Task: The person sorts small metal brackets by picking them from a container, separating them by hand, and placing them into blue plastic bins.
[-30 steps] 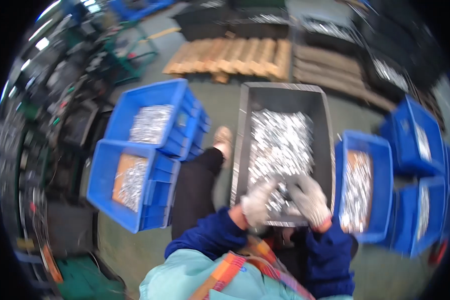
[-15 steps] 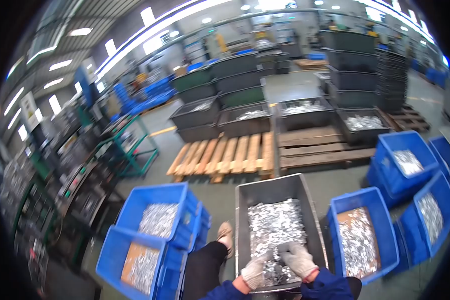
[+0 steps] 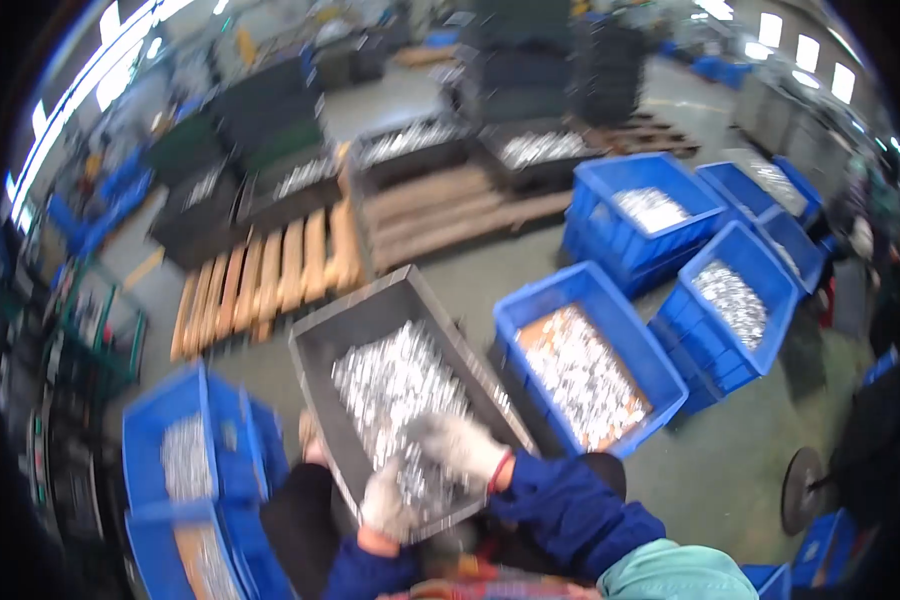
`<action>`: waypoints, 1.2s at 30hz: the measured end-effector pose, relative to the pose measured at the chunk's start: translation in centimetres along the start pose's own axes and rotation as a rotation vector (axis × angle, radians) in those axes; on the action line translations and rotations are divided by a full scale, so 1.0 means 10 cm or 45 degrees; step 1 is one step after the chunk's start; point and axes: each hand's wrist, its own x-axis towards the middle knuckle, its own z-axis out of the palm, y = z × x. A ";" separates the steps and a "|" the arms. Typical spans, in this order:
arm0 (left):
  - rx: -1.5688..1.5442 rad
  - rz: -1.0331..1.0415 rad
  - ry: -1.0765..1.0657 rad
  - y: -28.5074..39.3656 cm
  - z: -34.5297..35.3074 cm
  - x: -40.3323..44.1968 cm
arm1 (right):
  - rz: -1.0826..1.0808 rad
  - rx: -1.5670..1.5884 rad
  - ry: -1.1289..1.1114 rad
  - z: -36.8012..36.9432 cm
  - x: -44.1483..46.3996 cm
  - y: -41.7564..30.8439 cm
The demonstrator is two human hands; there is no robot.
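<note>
A dark grey bin (image 3: pixel 320 355) stands tilted in view before my knees, holding a heap of small shiny metal pieces (image 3: pixel 395 375). Both hands wear whitish knit gloves and reach into the near half of this bin. My left hand (image 3: pixel 388 503) is at the bin's near left side, against the metal pieces. Over the heap, slightly farther in, my right hand (image 3: pixel 462 447) points left with its greyish fingertips down toward the pieces. Motion blur smears the fingers of both hands, so whether they grip any piece cannot be made out.
A blue bin (image 3: pixel 510 305) of metal pieces on brown board stands right of the grey bin. More blue bins (image 3: pixel 725 365) are beyond it, others (image 3: pixel 135 470) at left. Wooden pallets (image 3: pixel 270 270) and stacked dark crates (image 3: pixel 520 75) stand ahead. A person (image 3: pixel 860 225) is at far right.
My view has swung to the right, so the bins and pallets appear shifted left and turned. Both hands stay inside the grey bin, over the metal pieces.
</note>
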 end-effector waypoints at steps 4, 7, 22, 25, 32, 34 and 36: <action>0.052 0.346 0.139 -0.14 0.09 -0.03 | 0.151 -0.551 0.271 0.04 -0.06 -0.39; 0.067 0.278 0.143 -0.05 0.13 -0.12 | -0.025 -0.418 0.403 0.05 -0.03 -0.22; 0.123 0.189 0.199 -0.05 0.05 -0.31 | 0.213 0.162 0.118 0.18 -0.11 -0.42; -0.059 0.184 0.143 0.08 -0.12 -0.52 | 0.234 0.177 0.215 0.28 -0.10 -0.57; -0.721 0.621 -0.081 0.93 -0.62 -1.44 | 0.230 0.205 0.201 0.22 -0.03 -0.38; -0.847 0.731 -0.211 1.20 -0.98 -1.82 | 0.231 0.204 0.204 0.25 -0.03 -0.37; -0.752 1.342 0.062 1.36 -0.91 -2.16 | 0.233 0.201 0.194 0.26 -0.01 -0.35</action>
